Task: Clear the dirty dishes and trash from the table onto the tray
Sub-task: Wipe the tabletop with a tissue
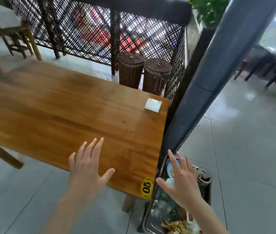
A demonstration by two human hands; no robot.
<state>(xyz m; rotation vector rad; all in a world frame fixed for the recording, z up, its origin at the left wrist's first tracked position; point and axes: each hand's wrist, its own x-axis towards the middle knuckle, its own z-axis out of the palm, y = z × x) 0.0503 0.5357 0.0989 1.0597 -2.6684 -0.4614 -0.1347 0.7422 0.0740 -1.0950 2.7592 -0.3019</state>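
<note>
Both hands spread flat, I see left hand [87,168] over table [58,105] near edge, right hand [180,180] hiding much of the tray [148,215], contents blurred.

Metal tray [148,215] sits low, just right of the wooden counter [69,108], packed with a blue-rimmed plate [171,169], a dark-stained glass [204,178], greens and food scraps [176,225]. White napkin stack [153,105] lies flat at the counter's far right corner.
</note>
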